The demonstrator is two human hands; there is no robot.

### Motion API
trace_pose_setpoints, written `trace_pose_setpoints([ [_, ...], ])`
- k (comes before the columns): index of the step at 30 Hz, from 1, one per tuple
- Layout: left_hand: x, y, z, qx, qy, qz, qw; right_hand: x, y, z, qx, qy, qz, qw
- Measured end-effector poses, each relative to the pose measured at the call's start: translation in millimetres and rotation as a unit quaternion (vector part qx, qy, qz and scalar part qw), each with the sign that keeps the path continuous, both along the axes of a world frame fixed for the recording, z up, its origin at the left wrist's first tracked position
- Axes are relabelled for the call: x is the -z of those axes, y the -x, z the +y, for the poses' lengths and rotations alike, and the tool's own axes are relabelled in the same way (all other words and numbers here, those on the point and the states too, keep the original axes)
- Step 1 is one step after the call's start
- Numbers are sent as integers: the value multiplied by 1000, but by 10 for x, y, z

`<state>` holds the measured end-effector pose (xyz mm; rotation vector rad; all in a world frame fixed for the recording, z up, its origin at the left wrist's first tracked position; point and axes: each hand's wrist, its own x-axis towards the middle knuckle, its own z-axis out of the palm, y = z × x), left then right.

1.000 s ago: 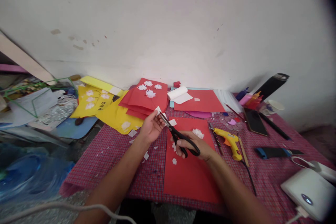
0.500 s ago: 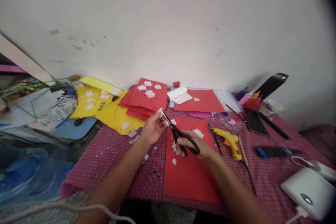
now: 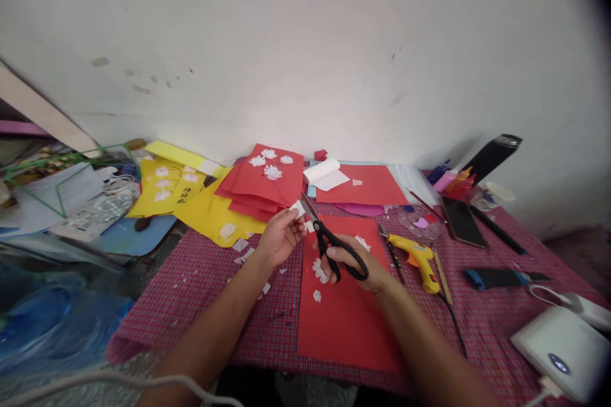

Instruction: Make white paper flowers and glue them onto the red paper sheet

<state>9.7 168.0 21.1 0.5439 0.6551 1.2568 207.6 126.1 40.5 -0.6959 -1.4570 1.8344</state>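
A small piece of white paper [image 3: 299, 208] is pinched between the thumb and fingers of my left hand [image 3: 282, 238]. My right hand [image 3: 356, 265] has its fingers through the handles of black scissors [image 3: 327, 236]. The scissor blades point up and left, just right of the held paper, and look slightly parted. Under my hands lies a red paper sheet [image 3: 344, 331]. On it are a white paper flower [image 3: 319, 271], a smaller white paper piece [image 3: 317, 296] and another white flower [image 3: 363, 243] partly hidden by my right hand.
Red sheets with white paper flowers [image 3: 273, 172] and yellow paper [image 3: 205, 210] lie at the back left. A white paper roll [image 3: 322, 170] sits behind. To the right are a yellow glue gun [image 3: 415, 254], a phone [image 3: 463, 221], a blue-black knife [image 3: 496, 276] and a white power bank [image 3: 556, 343].
The scissors have moved slightly right, away from the white paper, and their blades have shifted off it. My left hand still pinches the paper, a little to the right of before.
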Motion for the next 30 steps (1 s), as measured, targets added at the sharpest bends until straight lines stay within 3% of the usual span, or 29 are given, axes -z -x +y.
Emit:
trace_pose_setpoints([
  [6,-21,15,10,-3,19,-18,1000,47,2,8,27,-16,10,999],
  [12,-76,-10,-52,43,5,28,999,116,57,64,217,-53,21,974],
  [17,-71,-114,-162,104,-38,158,981,99,87,103,295,-55,18,954],
  [23,-24,-189,-213,149,-92,222,959,106,104,124,299,-38,-41,953],
  [30,-62,-193,-219,141,-80,199,966,117,86,119,280,11,-48,959],
])
